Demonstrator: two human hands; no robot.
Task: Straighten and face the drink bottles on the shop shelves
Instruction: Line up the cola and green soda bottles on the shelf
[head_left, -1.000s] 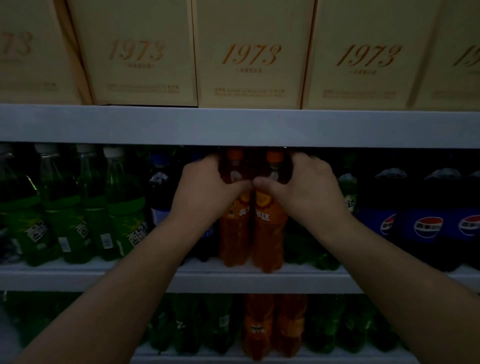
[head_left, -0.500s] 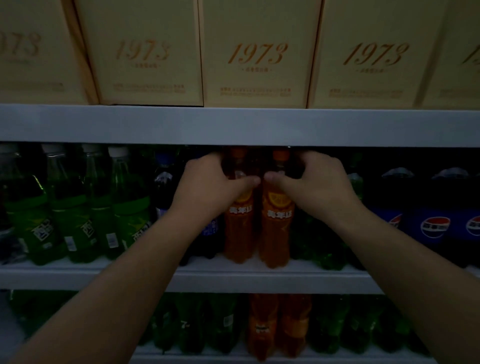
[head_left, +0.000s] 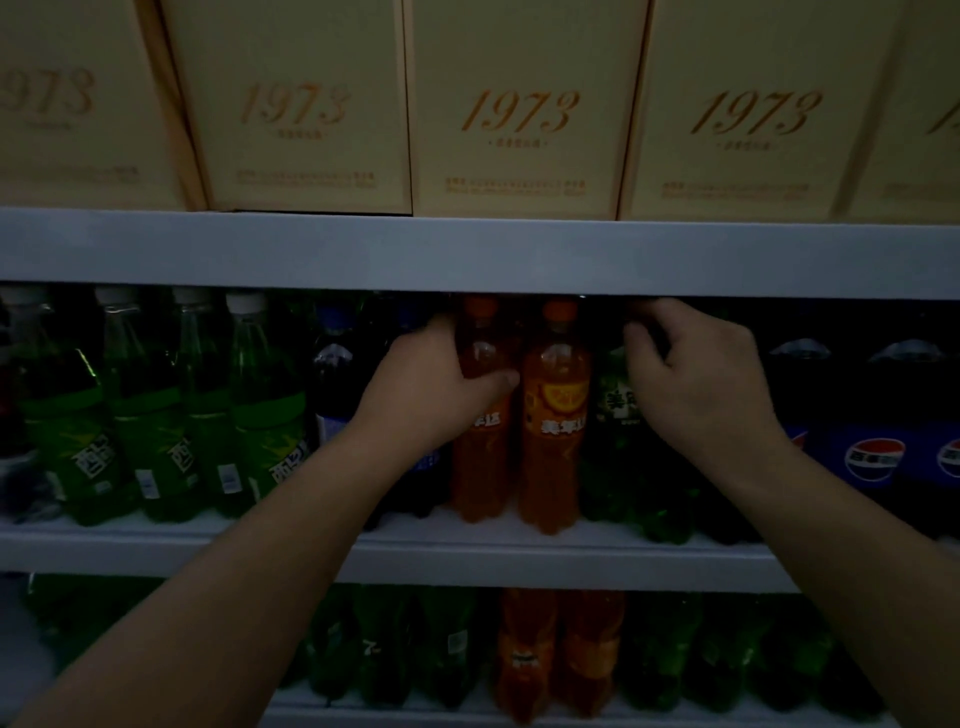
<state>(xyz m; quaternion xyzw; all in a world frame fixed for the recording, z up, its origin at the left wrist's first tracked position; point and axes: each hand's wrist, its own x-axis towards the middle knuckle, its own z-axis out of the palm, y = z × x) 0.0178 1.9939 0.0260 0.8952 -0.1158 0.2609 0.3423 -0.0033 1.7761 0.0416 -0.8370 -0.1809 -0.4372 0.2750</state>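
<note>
Two orange soda bottles stand side by side near the middle of the middle shelf, close to its front edge. The right orange bottle is upright, its orange-slice label facing out and its orange cap just under the upper shelf. The left orange bottle touches it or nearly so; its label is mostly hidden behind a thumb.

The left hand reaches in from below left and grips the left orange bottle at its shoulder, thumb across the front and fingers round the far side. The right hand is to the right of the orange pair, back of the hand towards the camera, fingers curled at the neck of a dark green bottle. It is too dark there to tell whether it grips the neck.

Towards the shelf's left end stand white-capped green bottles, then a dark blue-capped bottle just beside the left wrist. Towards the right end are cola bottles with blue labels facing out. The upper shelf carries a row of cream boxes marked 1973. On the bottom shelf, two lower orange bottles stand between more green ones.
</note>
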